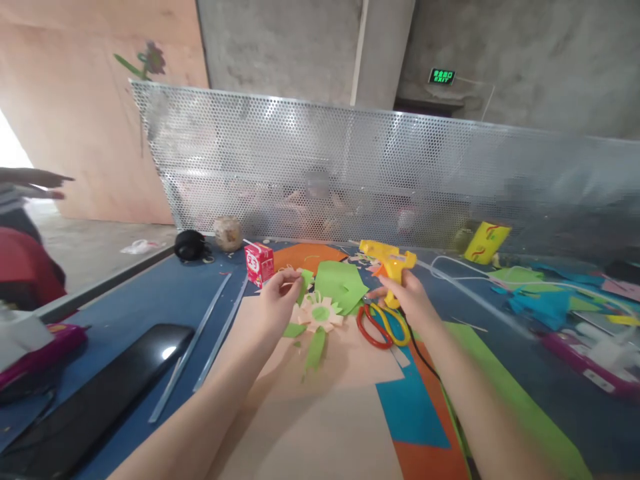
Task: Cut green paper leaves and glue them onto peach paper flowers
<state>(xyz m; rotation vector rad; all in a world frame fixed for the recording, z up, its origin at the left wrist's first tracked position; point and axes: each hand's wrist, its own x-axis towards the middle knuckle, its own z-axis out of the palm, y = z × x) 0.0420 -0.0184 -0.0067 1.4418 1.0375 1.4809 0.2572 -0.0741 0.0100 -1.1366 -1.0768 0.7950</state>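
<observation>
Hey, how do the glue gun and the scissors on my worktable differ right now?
The glue gun is held in the right hand, while the scissors lie on layered paper. The glue gun's body is yellow throughout; the scissors have one red handle loop and one yellow. The glue gun has a single grip, the scissors two rounded loops. Both show yellow.

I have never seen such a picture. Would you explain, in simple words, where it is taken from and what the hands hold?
No robot is here: these are a person's two bare hands, seen by a head-worn camera looking forward and down. The left hand seems to pinch a small green paper piece; the right hand holds a yellow glue gun. Between them, a paper flower lies on pale paper, with scissors to its right. A red carton stands farther back on the blue table. Another person's hand shows far left.
</observation>
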